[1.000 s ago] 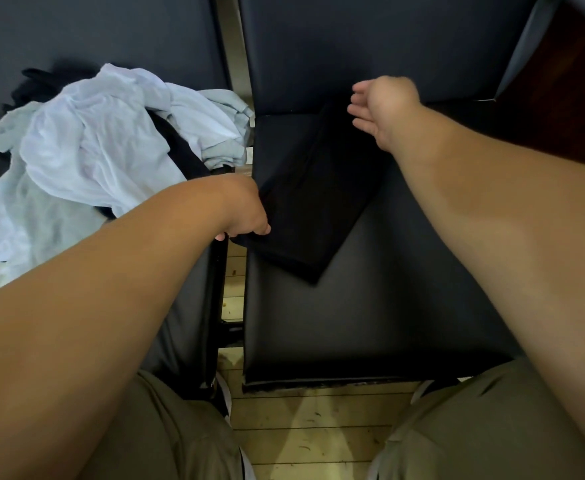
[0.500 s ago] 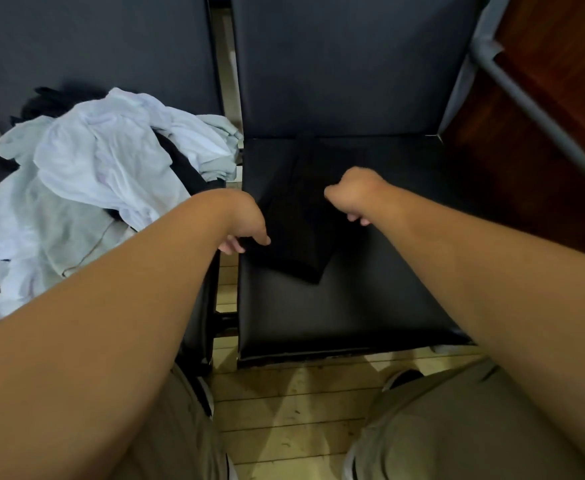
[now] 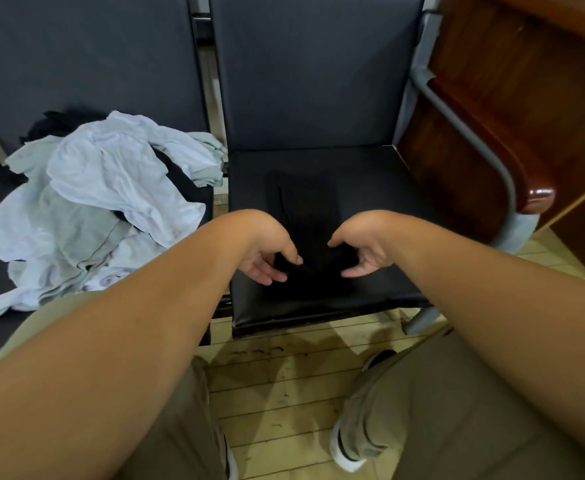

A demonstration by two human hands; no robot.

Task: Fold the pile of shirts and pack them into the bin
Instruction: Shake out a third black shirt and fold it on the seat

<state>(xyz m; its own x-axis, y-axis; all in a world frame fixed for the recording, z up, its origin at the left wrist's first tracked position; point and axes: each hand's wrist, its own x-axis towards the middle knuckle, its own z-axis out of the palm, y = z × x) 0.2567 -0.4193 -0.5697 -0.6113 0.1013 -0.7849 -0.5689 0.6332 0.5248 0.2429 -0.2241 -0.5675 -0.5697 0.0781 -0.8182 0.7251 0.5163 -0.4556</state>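
Both left hand [image 3: 270, 259] and right hand [image 3: 362, 256] are pinching the near edge of the soft black shirt [image 3: 305, 209], lying as a narrow folded strip on the glossy seat [image 3: 374, 174], rumpled pale pile [image 3: 111, 188] alongside.

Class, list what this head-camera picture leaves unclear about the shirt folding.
Bin: outside the head view.
Black shirt: in the head view its folds and outline blend into the dark seat; the left hand and right hand cover its near end.
Pile of shirts: count unclear in the head view; they overlap.
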